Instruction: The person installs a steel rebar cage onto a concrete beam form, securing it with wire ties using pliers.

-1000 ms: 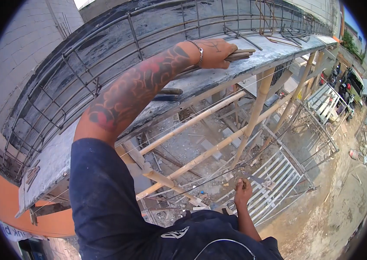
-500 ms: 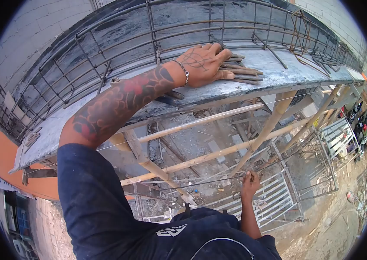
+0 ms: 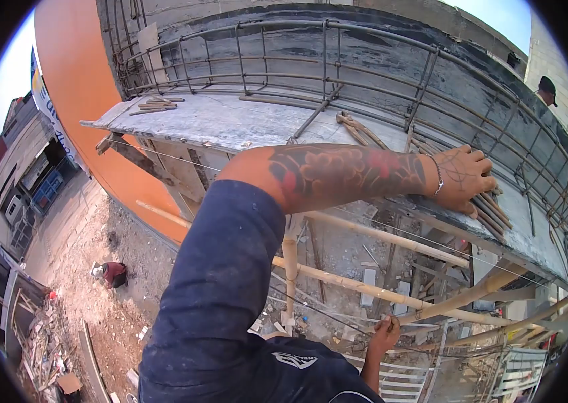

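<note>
My left hand, at the end of the tattooed arm with a bracelet, is closed over a bundle of short metal rods on the grey formwork board. Part of the bundle is hidden under the palm. More rods and a bent, rusty piece lie left of the wrist. Behind them runs a long rebar cage. Lower down, my right hand has its fingers curled together; a thin dark line passes by it, and what the fingers hold is too small to tell.
Bamboo poles cross below the board, above rubble-strewn ground. A thin string runs along the board's edge. Several short rods lie at its left end. A person crouches on the ground at left; another person's capped head shows at upper right.
The view has swung left, bringing the orange wall and the crouching person into sight. My left hand appears farther right in the picture, still over the rods. My right hand remains low, fingers curled.
</note>
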`<action>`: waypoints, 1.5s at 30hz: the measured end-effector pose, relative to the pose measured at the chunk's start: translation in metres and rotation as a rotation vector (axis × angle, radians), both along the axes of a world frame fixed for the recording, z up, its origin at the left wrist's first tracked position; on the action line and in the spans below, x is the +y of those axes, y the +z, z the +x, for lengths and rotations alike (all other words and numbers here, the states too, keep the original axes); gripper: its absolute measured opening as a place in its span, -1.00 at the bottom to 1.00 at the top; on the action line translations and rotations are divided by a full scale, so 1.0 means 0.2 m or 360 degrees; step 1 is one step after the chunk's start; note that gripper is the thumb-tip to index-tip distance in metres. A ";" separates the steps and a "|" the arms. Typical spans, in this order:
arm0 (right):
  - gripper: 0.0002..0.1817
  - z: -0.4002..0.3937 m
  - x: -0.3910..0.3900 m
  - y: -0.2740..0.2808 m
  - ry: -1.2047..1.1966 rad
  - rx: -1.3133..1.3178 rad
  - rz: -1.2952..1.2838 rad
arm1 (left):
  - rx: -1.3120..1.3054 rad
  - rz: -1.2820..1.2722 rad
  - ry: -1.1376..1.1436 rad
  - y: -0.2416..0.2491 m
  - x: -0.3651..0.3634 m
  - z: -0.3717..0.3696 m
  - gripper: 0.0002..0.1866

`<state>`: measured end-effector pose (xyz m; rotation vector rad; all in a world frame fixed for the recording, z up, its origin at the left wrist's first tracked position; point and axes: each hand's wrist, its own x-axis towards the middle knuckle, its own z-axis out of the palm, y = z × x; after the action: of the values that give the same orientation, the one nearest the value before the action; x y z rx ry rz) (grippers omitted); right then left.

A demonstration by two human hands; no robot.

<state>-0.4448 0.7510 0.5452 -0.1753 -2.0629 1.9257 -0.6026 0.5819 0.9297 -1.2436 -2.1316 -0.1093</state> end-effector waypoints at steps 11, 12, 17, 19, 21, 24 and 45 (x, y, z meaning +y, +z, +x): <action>-0.82 0.06 0.08 -0.07 -0.0037 -0.0018 -0.0200 | -0.0513 -0.0271 0.0247 0.11 -0.14 0.04 -0.80; -0.82 0.08 0.10 -0.11 -0.0116 -0.0042 -0.0189 | -0.0545 -0.0272 0.0231 0.12 -0.16 0.03 -0.80; -0.81 0.10 0.11 -0.14 -0.0033 -0.0060 -0.0162 | -0.0662 -0.0324 0.0226 0.18 -0.15 0.03 -0.81; -0.81 0.09 0.10 -0.07 -0.0081 -0.0062 -0.0101 | -0.0600 -0.0332 0.0192 0.17 -0.13 0.02 -0.81; -0.83 0.08 0.08 -0.08 -0.0153 -0.0062 -0.0093 | -0.0528 -0.0339 0.0158 0.16 -0.08 0.02 -0.81; -0.82 0.07 0.07 -0.09 -0.0112 0.0010 -0.0176 | -0.0341 -0.0193 -0.0066 0.17 0.05 0.03 -0.79; -0.91 -0.60 0.26 1.88 0.0270 0.1060 0.1927 | -0.0472 0.1516 -0.0200 0.35 -0.64 0.89 -0.73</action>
<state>-0.5656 0.8025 0.9215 0.7952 -2.3227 0.3813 -0.4254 0.4540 0.9994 -0.7871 -1.8144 -1.2623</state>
